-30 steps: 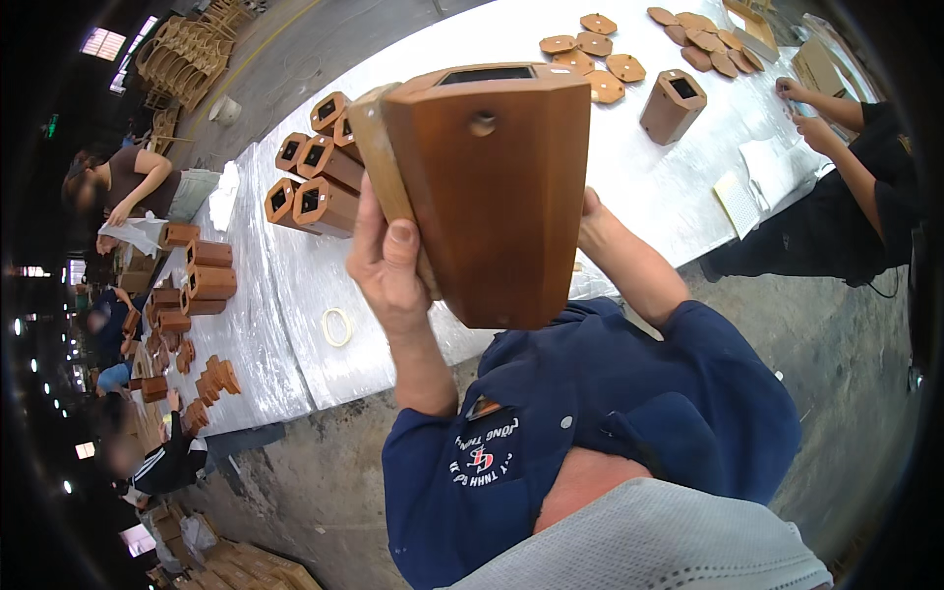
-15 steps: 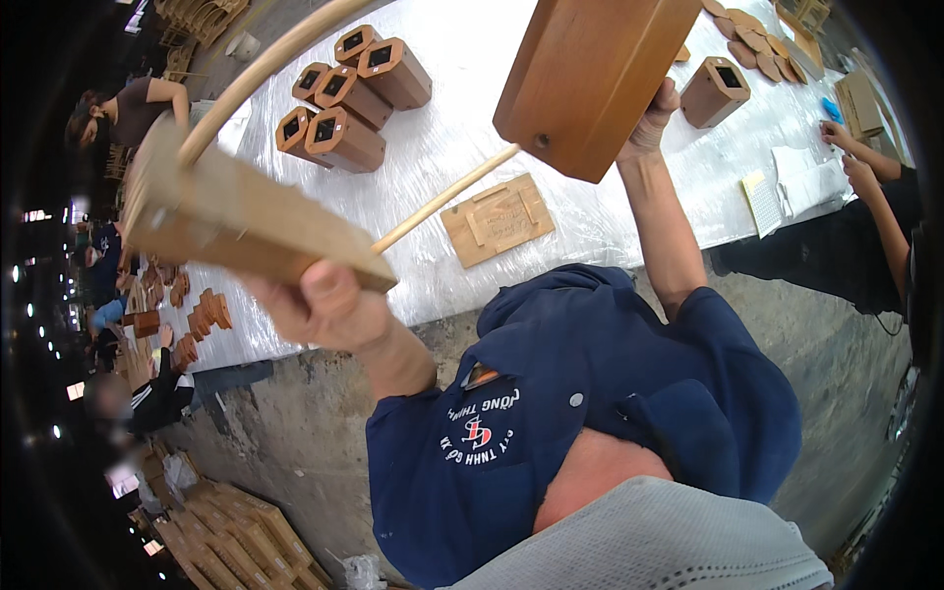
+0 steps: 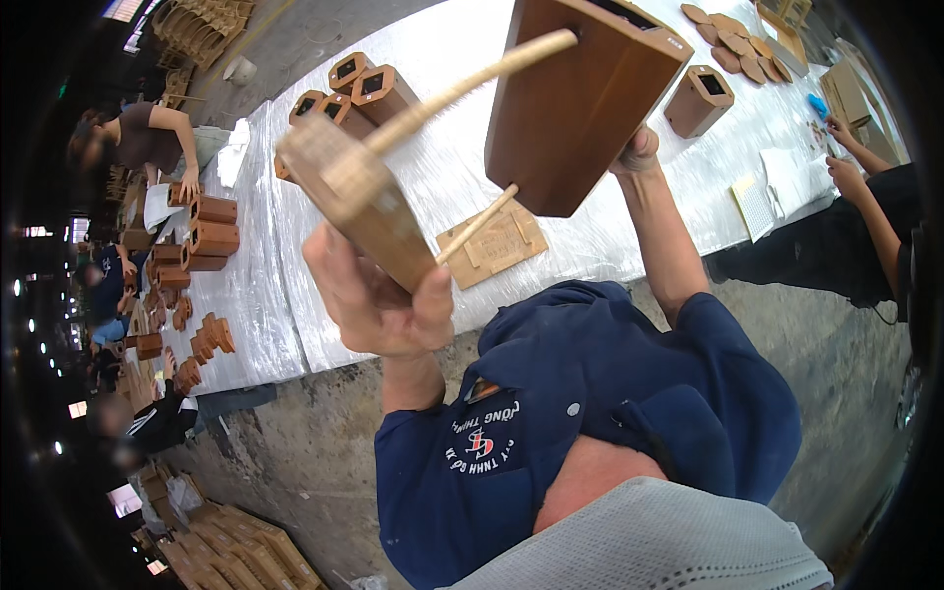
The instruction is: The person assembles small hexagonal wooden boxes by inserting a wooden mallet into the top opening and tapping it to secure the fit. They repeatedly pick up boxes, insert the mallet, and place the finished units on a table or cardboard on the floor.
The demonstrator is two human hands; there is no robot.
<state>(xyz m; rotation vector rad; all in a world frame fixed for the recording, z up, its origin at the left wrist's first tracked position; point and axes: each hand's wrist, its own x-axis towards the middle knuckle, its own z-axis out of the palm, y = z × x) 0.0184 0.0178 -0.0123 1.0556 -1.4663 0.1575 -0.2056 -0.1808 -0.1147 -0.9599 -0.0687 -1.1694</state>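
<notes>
My left hand [image 3: 379, 300] is closed round a pale wooden block [image 3: 393, 221] from which two round dowels stick out. The upper dowel [image 3: 472, 84] and the lower dowel [image 3: 482, 221] reach toward a reddish-brown faceted wooden box [image 3: 585, 108]. Their tips meet its near face, close to a hole at the upper end and to the lower edge; whether they sit inside holes I cannot tell. The box is held up, tilted, by my right hand [image 3: 639, 152], whose fingers are partly hidden behind it. Below them a flat wooden board [image 3: 492, 244] with raised strips lies on the table.
Similar brown boxes [image 3: 383, 93] stand in a group on the plastic-covered table [image 3: 265, 324], with a single box [image 3: 700, 101] at right. Flat wooden pieces [image 3: 737, 44] lie at the far right. Co-workers stand at left and right, the right one by white sheets [image 3: 787, 177].
My left hand has swung the block with its dowels rightward to the box. The box has tilted, and its open top now shows. More brown boxes show at left beside a co-worker.
</notes>
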